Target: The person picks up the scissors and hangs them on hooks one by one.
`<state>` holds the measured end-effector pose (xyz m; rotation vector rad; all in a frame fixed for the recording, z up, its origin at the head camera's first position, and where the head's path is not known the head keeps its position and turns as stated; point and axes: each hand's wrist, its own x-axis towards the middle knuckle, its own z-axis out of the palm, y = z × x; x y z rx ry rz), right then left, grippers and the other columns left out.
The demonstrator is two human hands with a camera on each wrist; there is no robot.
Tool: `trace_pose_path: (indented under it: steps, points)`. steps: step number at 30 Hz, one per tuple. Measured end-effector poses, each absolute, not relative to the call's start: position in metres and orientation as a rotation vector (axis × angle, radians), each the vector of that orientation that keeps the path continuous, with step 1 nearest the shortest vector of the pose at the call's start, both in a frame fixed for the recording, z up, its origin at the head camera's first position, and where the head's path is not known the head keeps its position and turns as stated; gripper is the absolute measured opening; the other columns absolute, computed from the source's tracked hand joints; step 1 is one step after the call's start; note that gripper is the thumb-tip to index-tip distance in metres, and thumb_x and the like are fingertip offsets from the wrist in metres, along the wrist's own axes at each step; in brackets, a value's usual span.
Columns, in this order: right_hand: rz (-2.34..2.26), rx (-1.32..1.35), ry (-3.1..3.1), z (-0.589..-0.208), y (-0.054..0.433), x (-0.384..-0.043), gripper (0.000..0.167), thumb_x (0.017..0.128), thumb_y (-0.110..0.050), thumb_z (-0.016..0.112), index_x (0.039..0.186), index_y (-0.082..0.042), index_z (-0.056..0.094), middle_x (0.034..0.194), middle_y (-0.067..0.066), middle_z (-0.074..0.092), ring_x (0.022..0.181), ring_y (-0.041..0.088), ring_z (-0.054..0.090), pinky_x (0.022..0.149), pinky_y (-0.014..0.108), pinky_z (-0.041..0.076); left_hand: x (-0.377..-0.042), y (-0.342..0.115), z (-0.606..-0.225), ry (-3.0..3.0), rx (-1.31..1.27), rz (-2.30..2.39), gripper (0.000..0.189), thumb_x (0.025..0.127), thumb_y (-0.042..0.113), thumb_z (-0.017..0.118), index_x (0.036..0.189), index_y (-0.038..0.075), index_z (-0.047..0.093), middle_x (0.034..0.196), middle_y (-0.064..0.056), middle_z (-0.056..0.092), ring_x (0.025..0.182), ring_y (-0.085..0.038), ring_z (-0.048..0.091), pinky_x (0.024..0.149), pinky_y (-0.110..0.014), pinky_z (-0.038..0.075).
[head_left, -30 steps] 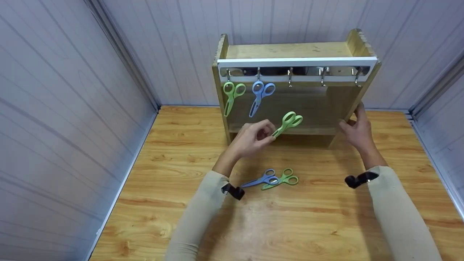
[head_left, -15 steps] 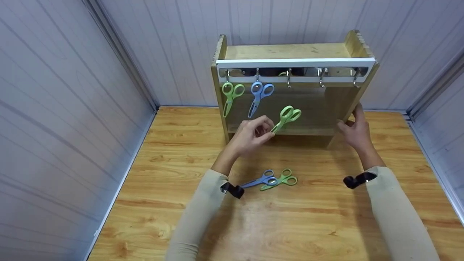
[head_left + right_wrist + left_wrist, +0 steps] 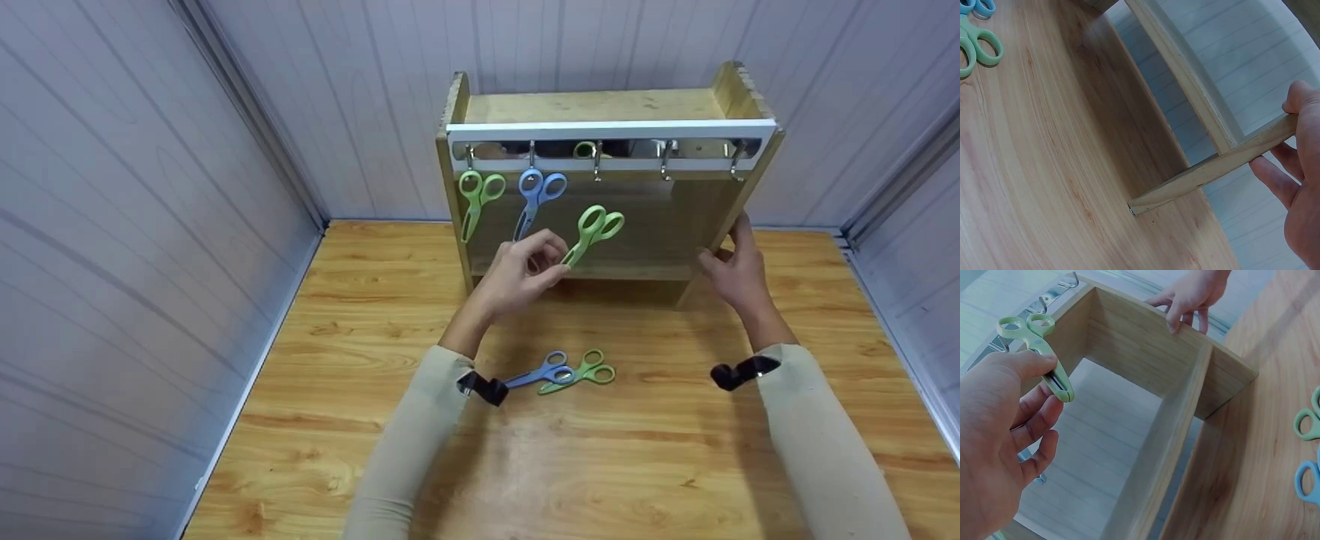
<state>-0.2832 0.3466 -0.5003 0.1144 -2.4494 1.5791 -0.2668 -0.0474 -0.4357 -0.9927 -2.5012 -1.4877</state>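
Observation:
My left hand (image 3: 525,274) pinches a pair of green scissors (image 3: 592,229) by the blade end, handle loops up, in front of the wooden shelf (image 3: 592,105) and below its middle hook (image 3: 598,165). In the left wrist view the thumb and fingers grip these green scissors (image 3: 1036,337). The right hand (image 3: 739,266) holds the shelf's right side panel, thumb on the front edge, as the right wrist view shows on the side panel (image 3: 1213,166). Green scissors (image 3: 478,199) and blue scissors (image 3: 536,191) hang on the two leftmost hooks, the blue tips partly behind my left hand.
On the wooden floor (image 3: 600,465) lie blue scissors (image 3: 544,371) and green scissors (image 3: 589,371), overlapping. The two right hooks (image 3: 665,165) of the white rail (image 3: 611,131) bear nothing. Panelled walls (image 3: 375,112) stand at the back and sides.
My left hand has risen a little with the green scissors, bringing the loops closer to the middle hook. The right hand stays on the side panel.

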Motion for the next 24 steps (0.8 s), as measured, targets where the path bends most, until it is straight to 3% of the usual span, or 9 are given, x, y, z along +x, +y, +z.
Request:
trace_pose_path:
  steps: [14,20,24]
  points:
    - [1.601,0.108,-2.44,-0.499,0.347,-0.281,0.09,0.109,-0.004,0.058,0.182,-0.023,0.009,0.184,0.028,0.025,0.149,0.064,0.052,0.083,0.003,0.051,-0.272,-0.043,-0.428,-2.498,-0.958,-1.548,0.016,0.109,0.019,0.074,0.121,0.008,0.071,0.102,-0.008,0.077,0.088,-0.011,0.061,0.08,-0.022,0.051]
    - [1.612,0.112,-2.425,-0.499,0.346,-0.282,0.087,0.109,-0.002,0.057,0.181,-0.02,0.011,0.184,0.027,0.028,0.147,0.064,0.055,0.083,0.005,0.052,-0.274,-0.042,-0.425,-2.459,-0.978,-1.55,0.018,0.108,0.017,0.075,0.12,0.004,0.071,0.101,-0.013,0.078,0.086,-0.01,0.06,0.081,-0.032,0.053]
    - [1.595,0.117,-2.416,-0.5,0.344,-0.284,0.088,0.107,0.0,0.057,0.181,-0.019,0.012,0.184,0.024,0.03,0.152,0.057,0.052,0.088,0.003,0.05,-0.276,-0.041,-0.425,-2.437,-1.0,-1.544,0.019,0.108,0.016,0.075,0.121,0.002,0.071,0.102,-0.015,0.079,0.085,-0.01,0.06,0.081,-0.036,0.054]
